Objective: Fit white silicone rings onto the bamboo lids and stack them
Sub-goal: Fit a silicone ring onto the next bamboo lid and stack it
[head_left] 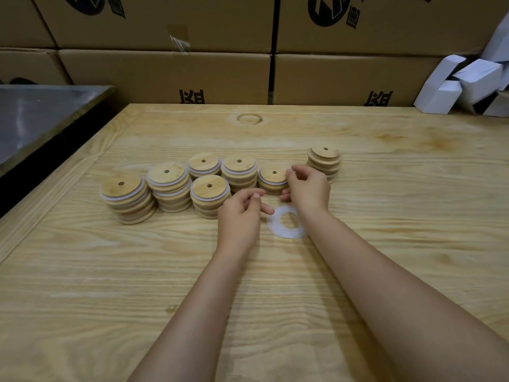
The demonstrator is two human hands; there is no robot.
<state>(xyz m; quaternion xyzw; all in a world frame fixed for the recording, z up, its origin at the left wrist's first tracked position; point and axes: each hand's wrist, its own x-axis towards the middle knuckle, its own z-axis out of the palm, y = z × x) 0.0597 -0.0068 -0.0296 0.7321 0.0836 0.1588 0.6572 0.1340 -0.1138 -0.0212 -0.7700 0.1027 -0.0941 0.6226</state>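
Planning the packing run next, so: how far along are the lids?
Done: six stacks show white rings, from the leftmost stack to the short stack. In hand: the right hand grips that short stack's edge; left hand hovers curled. Left: the far-right stack shows no rings; loose rings lie on the table.

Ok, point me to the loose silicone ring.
Head view: the loose silicone ring lies flat on the table just right of centre, between the left hand and right forearm, on the near side of the short lid stack.
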